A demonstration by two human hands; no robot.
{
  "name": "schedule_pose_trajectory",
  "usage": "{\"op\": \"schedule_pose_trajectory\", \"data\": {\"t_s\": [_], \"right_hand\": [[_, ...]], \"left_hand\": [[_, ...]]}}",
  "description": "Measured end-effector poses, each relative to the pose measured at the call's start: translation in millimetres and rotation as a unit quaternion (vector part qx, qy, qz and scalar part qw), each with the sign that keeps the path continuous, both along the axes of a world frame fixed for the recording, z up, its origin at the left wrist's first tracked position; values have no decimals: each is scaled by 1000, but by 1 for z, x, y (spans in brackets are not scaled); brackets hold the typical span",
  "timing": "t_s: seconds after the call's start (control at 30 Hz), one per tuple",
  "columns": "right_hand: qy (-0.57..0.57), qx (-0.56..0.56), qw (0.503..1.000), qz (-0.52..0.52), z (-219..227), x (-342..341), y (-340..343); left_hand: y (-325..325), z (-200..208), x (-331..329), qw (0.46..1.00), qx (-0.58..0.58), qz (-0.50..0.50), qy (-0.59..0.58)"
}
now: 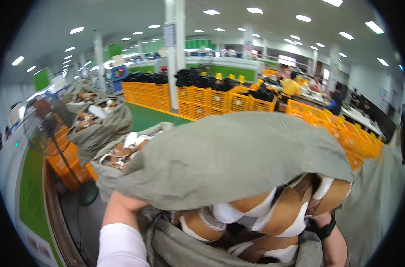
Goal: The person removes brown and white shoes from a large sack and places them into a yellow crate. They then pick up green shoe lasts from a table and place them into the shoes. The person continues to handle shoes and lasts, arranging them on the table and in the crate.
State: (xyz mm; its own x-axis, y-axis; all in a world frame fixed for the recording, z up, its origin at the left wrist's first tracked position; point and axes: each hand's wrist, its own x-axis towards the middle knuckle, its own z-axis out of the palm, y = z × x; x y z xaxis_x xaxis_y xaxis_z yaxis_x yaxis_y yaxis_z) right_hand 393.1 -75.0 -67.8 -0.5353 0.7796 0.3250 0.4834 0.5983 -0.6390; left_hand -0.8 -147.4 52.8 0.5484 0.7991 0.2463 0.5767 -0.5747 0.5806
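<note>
- Brown-and-white bras (282,216) fill a grey-green sack (238,155) at five o'clock, cloth overhanging them.
- Left hand (129,202), half past seven, slips beneath that cloth; fingers hidden, I can't tell their grip.
- Right hand (321,219), four o'clock, beside the bras; fingers hidden too.

Between left hand (129,202) and right hand (322,219): open grey sack (180,247), brown-and-white bras (288,217) heaped in its mouth; what bears the sack is hidden. Grey floor (95,218) out to the left of the left hand, a fan's dark round base (87,194) on it. Green floor (151,115) well beyond the left hand, stacked orange crates (147,95) standing along its far edge.
</note>
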Motion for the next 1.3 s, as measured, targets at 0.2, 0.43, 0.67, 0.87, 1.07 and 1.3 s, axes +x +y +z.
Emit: {"op": "schedule_pose_trajectory", "data": {"t_s": [0.2,0.43,0.67,0.87,1.07,1.3], "right_hand": [[24,-23,995,-93,16,56,-81],[74,46,984,-154,53,89,-151],[105,163,966,-173,115,106,-206],[103,251,930,-246,161,102,-288],[62,309,847,-428,168,108,-418],[30,300,701,-646,137,115,-603]], "left_hand": [[0,30,65,976,129,-98,-143],[-33,111,105,954,140,-166,-206],[-118,175,151,918,283,-269,-60],[-187,185,195,834,263,-481,-67],[-199,166,264,712,191,-671,-84],[-292,95,466,556,-3,-803,-214]]}}
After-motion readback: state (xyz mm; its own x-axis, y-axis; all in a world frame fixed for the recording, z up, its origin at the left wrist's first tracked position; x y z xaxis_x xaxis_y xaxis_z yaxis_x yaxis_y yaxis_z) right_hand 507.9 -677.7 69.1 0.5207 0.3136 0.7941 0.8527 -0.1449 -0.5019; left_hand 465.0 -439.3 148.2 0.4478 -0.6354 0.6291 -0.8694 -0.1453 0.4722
